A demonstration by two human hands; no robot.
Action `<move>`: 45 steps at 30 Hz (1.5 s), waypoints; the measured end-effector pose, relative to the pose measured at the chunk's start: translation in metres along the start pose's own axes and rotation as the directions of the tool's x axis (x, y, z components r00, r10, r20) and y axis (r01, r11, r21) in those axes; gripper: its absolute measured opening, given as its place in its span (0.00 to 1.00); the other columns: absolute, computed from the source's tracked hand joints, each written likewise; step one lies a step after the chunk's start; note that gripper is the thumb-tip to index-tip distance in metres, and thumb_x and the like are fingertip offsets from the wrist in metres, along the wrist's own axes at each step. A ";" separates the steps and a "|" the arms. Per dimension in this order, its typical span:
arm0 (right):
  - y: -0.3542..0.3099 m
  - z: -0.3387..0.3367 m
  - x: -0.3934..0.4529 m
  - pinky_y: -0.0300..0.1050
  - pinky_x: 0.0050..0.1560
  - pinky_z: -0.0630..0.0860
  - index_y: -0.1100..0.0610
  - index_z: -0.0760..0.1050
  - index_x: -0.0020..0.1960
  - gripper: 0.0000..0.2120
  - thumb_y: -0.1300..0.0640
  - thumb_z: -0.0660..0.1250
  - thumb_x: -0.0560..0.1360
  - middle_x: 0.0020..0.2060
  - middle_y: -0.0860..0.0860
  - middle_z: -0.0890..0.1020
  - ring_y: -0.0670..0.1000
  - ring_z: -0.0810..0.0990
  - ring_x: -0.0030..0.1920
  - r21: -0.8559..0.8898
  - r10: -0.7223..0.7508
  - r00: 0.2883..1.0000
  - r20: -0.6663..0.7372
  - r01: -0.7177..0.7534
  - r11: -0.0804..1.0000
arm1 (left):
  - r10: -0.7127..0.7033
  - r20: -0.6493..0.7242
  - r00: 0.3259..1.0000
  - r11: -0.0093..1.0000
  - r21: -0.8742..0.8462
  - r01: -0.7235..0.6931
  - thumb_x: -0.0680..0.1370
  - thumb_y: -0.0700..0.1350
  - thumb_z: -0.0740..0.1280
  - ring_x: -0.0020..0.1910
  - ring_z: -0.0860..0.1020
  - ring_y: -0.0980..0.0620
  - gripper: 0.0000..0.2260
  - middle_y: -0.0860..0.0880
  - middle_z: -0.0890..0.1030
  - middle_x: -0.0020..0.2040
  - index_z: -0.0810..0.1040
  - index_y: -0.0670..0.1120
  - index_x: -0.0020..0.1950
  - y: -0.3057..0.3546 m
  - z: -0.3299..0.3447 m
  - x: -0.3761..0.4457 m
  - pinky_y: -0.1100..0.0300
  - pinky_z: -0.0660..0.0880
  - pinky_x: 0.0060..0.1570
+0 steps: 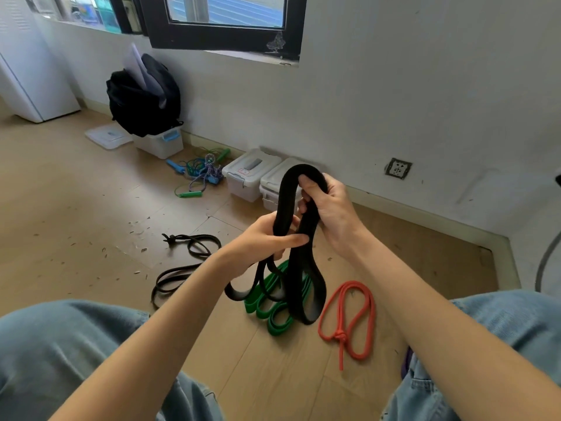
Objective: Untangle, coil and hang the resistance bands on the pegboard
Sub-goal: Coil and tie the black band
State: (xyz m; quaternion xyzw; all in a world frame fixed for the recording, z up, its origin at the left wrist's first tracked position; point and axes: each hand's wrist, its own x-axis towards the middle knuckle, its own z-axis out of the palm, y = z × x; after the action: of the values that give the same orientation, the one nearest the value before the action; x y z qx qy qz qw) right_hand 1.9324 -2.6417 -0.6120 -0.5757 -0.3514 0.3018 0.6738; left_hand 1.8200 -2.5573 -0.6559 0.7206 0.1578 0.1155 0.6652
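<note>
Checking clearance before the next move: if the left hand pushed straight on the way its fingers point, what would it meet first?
The left hand, gripping the wide black band, points toward the right hand. It would probably meet that hand's palm first; depth is hard to judge here.

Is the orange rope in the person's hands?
No, the orange rope lies knotted on the floor, while the left hand and right hand both hold the wide black band.
</note>
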 end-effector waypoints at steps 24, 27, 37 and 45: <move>0.277 0.061 0.134 0.47 0.30 0.81 0.61 0.70 0.63 0.14 0.64 0.61 0.78 0.39 0.55 0.74 0.52 0.78 0.36 -0.316 0.658 0.742 0.129 -0.598 0.737 | -0.691 -0.158 0.705 0.633 0.339 0.696 0.66 0.48 0.72 0.39 0.78 0.53 0.14 0.49 0.78 0.40 0.72 0.48 0.47 -0.246 -0.127 0.040 0.60 0.75 0.39; 0.321 0.057 0.158 0.51 0.35 0.81 0.60 0.70 0.63 0.13 0.63 0.61 0.78 0.38 0.54 0.74 0.53 0.78 0.35 -0.401 0.670 0.735 0.102 -0.586 0.704 | -0.656 -0.257 0.710 0.633 0.327 0.702 0.66 0.49 0.72 0.39 0.77 0.55 0.19 0.50 0.76 0.41 0.69 0.48 0.51 -0.285 -0.129 0.060 0.64 0.71 0.34; 0.406 0.025 0.236 0.52 0.43 0.80 0.60 0.70 0.65 0.15 0.61 0.60 0.79 0.46 0.56 0.77 0.57 0.78 0.46 -0.695 0.499 0.858 0.124 -0.284 0.661 | -0.405 -0.403 0.821 0.498 0.655 0.567 0.70 0.53 0.69 0.61 0.67 0.40 0.34 0.41 0.64 0.63 0.59 0.44 0.71 -0.350 -0.129 0.125 0.51 0.68 0.58; 0.441 0.023 0.251 0.40 0.56 0.63 0.58 0.72 0.65 0.16 0.57 0.62 0.78 0.53 0.61 0.72 0.59 0.72 0.56 -0.841 0.378 0.901 0.214 -0.027 0.540 | -0.272 -0.519 0.810 0.420 0.694 0.585 0.73 0.66 0.58 0.65 0.64 0.44 0.36 0.42 0.65 0.67 0.59 0.44 0.74 -0.372 -0.134 0.097 0.51 0.65 0.63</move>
State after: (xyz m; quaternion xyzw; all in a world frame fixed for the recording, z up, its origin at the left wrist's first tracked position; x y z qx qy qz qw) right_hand 2.0561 -2.3566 -1.0135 -0.7910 -0.5007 0.2836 0.2079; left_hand 1.8315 -2.3721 -1.0187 0.8492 0.4821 -0.0318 0.2132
